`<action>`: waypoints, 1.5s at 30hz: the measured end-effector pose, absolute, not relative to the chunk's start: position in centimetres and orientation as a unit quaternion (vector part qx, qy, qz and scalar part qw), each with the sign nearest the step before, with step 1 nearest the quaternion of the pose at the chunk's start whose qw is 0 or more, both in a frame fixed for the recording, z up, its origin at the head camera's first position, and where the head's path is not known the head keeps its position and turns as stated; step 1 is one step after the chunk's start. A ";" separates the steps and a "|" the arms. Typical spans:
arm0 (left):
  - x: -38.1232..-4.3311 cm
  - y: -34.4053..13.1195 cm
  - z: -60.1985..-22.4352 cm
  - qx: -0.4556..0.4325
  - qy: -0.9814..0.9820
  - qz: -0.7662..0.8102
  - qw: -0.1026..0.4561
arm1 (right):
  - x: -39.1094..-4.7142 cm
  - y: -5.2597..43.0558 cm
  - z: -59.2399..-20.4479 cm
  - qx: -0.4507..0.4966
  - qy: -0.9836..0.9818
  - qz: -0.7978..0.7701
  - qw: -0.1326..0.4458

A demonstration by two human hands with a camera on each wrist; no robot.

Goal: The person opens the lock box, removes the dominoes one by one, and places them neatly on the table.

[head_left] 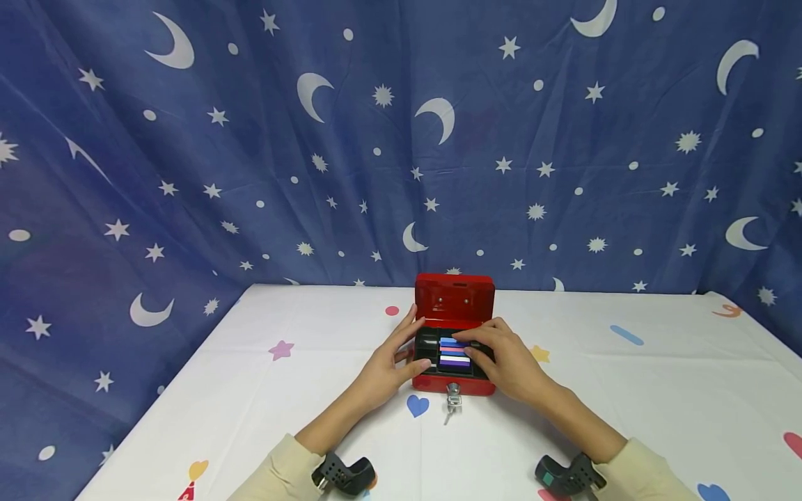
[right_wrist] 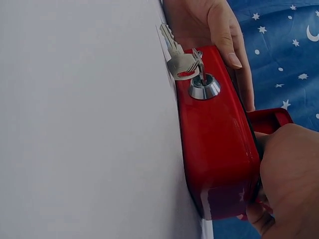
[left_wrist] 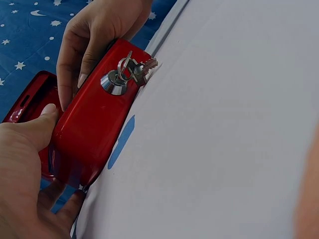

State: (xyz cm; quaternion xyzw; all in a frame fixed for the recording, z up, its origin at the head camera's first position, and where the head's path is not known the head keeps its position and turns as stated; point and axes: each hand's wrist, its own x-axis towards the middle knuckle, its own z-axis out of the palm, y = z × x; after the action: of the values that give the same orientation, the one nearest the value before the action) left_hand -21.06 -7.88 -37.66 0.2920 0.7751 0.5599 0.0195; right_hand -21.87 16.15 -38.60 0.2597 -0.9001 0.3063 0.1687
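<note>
A red cash box (head_left: 423, 385) sits on the table with its lid (head_left: 454, 299) raised. My left hand (head_left: 383, 372) holds the box's left side, the thumb over the front left rim and the fingers along the side. Inside is a black tray (head_left: 427, 339) with several flat coloured strips (head_left: 452, 361) stacked in its middle section. My right hand (head_left: 510, 355) reaches over the right wall. Its thumb and index fingertips touch the strips' right end; whether they pinch one is unclear. In both wrist views the box front hides the strips. Keys (right_wrist: 182, 63) hang from the front lock (right_wrist: 205, 88).
A white cloth with printed shapes covers the table (head_left: 301, 417). Behind the box hangs a blue curtain (head_left: 376, 181) with moons and stars. The raised lid stands near the table's back edge. A black wrist device (head_left: 343, 474) is on each forearm.
</note>
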 end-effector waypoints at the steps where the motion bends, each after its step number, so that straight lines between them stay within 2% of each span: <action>1: -21.1 -7.9 -37.7 0.292 0.775 0.560 0.019 | -21.9 16.1 -38.6 0.256 -0.902 0.306 0.166; 9: -21.0 -7.9 -37.6 0.292 0.774 0.562 0.021 | -21.7 16.0 -38.3 0.243 -0.906 0.308 0.161; 35: -21.0 -7.8 -37.6 0.293 0.773 0.563 0.016 | -22.4 17.4 -36.7 0.248 -0.863 0.325 0.298; 45: -21.0 -7.9 -37.5 0.294 0.773 0.562 0.017 | -22.3 18.4 -35.2 0.222 -0.860 0.334 0.316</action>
State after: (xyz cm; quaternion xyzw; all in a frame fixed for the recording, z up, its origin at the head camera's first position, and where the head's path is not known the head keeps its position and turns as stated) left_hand -20.97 -7.85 -37.54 0.2937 0.7732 0.5618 0.0167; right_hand -22.34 18.43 -35.21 0.2218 -0.8598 0.3337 0.3165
